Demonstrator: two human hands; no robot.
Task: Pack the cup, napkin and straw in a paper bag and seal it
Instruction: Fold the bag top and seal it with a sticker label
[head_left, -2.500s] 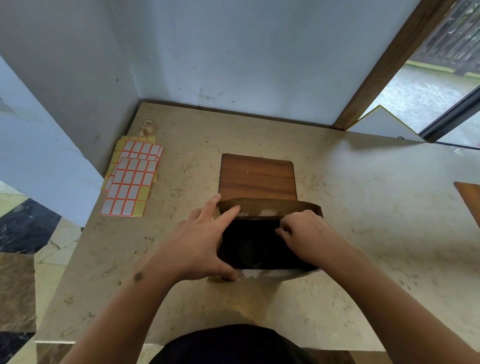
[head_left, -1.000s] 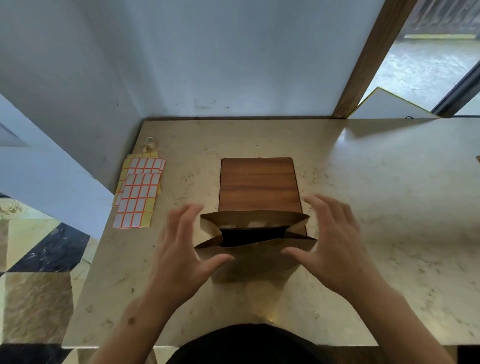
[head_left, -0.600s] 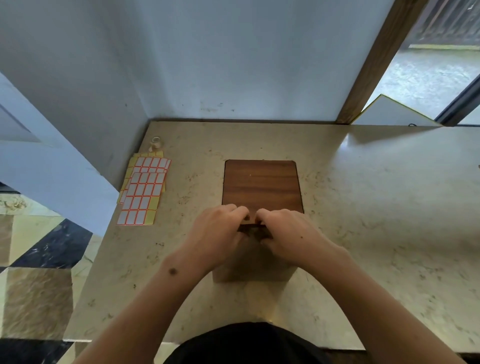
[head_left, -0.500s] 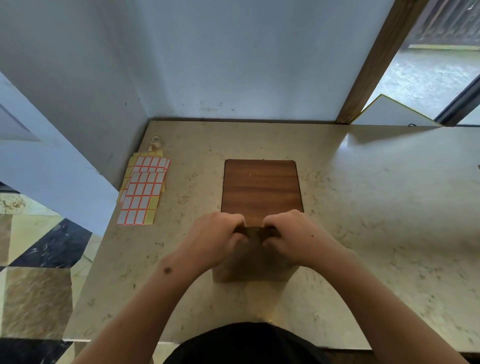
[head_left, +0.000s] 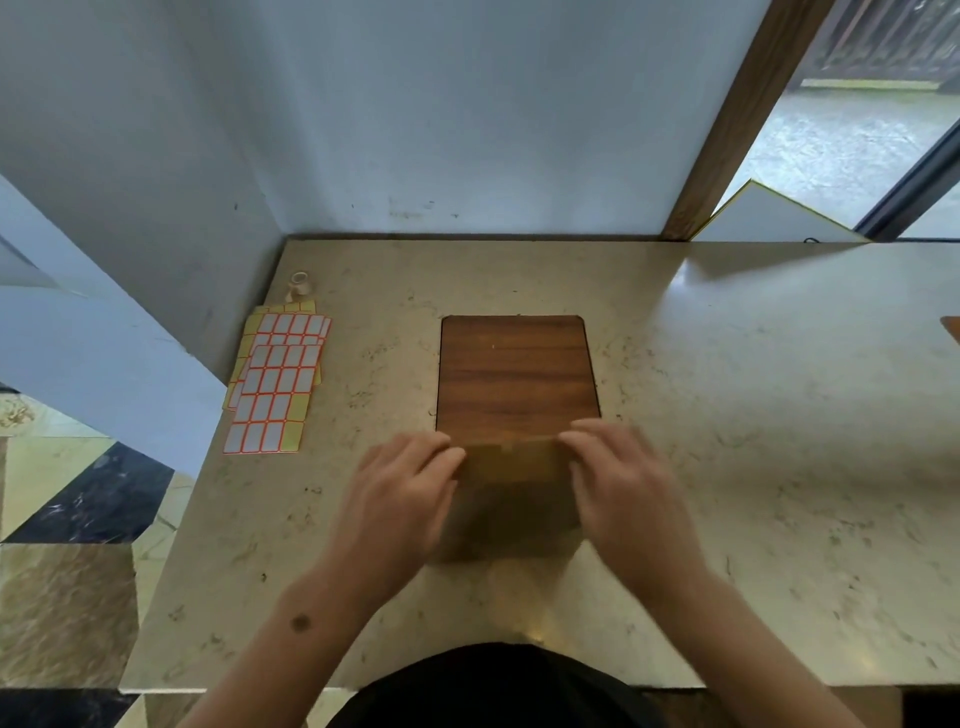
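A brown paper bag (head_left: 511, 499) stands on the marble counter (head_left: 753, 441) just in front of me, its top folded flat and closed. My left hand (head_left: 402, 493) presses on the left end of the folded top, fingers flat. My right hand (head_left: 621, 488) presses on the right end of the same fold; it is slightly blurred. The cup, napkin and straw are hidden from view.
A dark wooden board (head_left: 517, 379) lies flat behind the bag. Sheets of white labels with orange borders (head_left: 278, 379) lie at the counter's left, a small tape roll (head_left: 298, 283) beyond them. Walls close the back and left; the counter's left edge drops to a tiled floor.
The bag's mouth, open one second ago, has been pinched shut and folded down. Both hands have since slid apart from the middle of the fold toward its ends.
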